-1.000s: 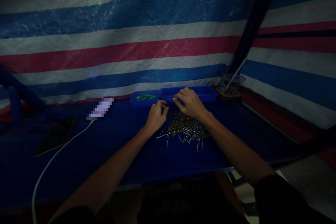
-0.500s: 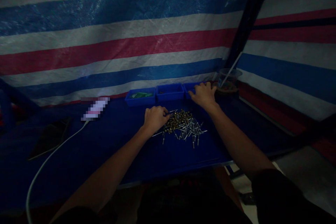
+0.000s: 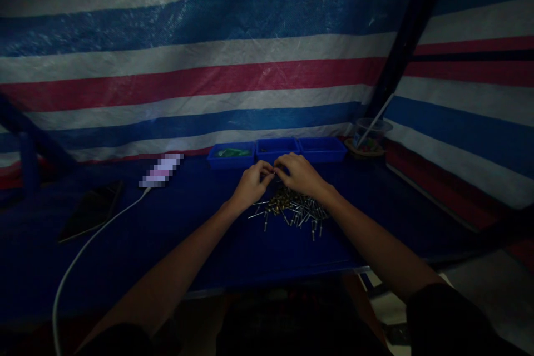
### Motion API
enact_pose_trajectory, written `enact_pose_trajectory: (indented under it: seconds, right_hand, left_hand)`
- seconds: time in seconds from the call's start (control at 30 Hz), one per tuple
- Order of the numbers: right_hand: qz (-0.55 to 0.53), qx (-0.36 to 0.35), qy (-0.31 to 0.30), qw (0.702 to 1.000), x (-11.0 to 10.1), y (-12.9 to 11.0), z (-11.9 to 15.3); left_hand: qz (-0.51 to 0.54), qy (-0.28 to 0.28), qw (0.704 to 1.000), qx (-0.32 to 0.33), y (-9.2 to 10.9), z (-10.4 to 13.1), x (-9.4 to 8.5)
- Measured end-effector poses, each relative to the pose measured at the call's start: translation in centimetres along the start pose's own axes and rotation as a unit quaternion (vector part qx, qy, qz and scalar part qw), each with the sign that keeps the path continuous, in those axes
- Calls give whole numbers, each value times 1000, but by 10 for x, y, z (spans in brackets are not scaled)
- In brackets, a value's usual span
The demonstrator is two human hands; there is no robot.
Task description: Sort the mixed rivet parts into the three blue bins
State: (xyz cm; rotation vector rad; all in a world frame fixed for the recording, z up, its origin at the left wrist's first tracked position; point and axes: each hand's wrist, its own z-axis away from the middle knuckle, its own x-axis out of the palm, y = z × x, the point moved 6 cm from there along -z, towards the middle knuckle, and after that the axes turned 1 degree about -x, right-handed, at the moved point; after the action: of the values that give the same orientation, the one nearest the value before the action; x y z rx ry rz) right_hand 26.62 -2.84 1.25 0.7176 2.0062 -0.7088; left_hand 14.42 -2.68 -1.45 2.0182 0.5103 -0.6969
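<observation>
My left hand (image 3: 251, 184) and my right hand (image 3: 301, 174) meet fingertip to fingertip above the far edge of a pile of metal pieces. Both are pinched closed around something too small to make out. Beneath them the pile holds brass-coloured pieces (image 3: 280, 201) and silver rivets with long thin pins (image 3: 306, 211), some lying loose at its near side. Just behind the hands stand three blue trays: the left tray (image 3: 231, 163) holds green and white items, the middle tray (image 3: 276, 147) a few small dark bits, the right tray (image 3: 322, 147) shows nothing distinct.
At the left of the blue table (image 3: 167, 245) lie a phone (image 3: 162, 171) on a white cable (image 3: 89, 242) and a dark tablet (image 3: 92, 208). A clear cup (image 3: 370, 132) with a straw stands at the back right. Striped sheeting (image 3: 200, 78) closes off the back.
My right hand has left the right tray and come down and left to meet my left hand. My left hand has shifted slightly from the pile's left side. The view has tilted a little.
</observation>
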Motion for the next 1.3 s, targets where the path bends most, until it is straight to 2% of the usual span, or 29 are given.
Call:
enact_pose_trajectory:
  seconds: [0.1,0.2,0.27,0.33,0.4,0.47,0.5,0.57,0.63,0.7,0.8,0.93,1.03,1.13,1.23,1.3]
  right_hand:
    - [-22,-11,18,1000,-8,-1,1]
    - [-49,-27,18,998,-18,-4,3]
    - [-57,-33,44,997,-31,-1,3]
    - [-44,-17,123,991,-52,12,4]
    - [-2,38,219,975,-72,36,8]
    - [63,124,253,957,-80,67,15]
    - [95,168,236,952,-77,83,17]
    - [137,232,159,950,-62,106,21]
    - [141,243,83,956,-42,113,22]
    - [109,202,41,972,-23,100,18]
    - [42,95,3,995,-2,62,8]
    - [16,-13,-20,1000,10,18,4]
    - [22,-56,27,998,-3,3,4]
    - [29,-59,138,988,-36,7,5]
    - [76,25,257,963,-69,38,10]
    - [126,117,284,943,-76,68,16]
  left_hand:
    - [97,41,994,7,1,0,-6]
    - [122,54,991,25,8,2,-8]
    - [116,53,992,23,10,1,-7]
    - [69,39,997,11,7,-2,-3]
    - [-14,-1,1000,4,-1,-6,5]
    - [-106,-58,993,12,-9,-10,18]
    - [-146,-81,986,19,-13,-11,23]
    - [-211,-102,972,31,-19,-13,30]
    - [-248,-97,963,30,-21,-14,30]
    - [-248,-75,966,14,-22,-13,25]
    - [-188,-26,982,-20,-23,-10,11]
    - [-92,24,995,-33,-16,-4,-3]
    - [-35,41,998,-32,-9,-2,-6]
    - [-15,28,999,-33,-5,0,0]
    - [-79,-17,997,-21,-5,-1,11]
    - [-139,-64,988,-21,-9,-4,20]
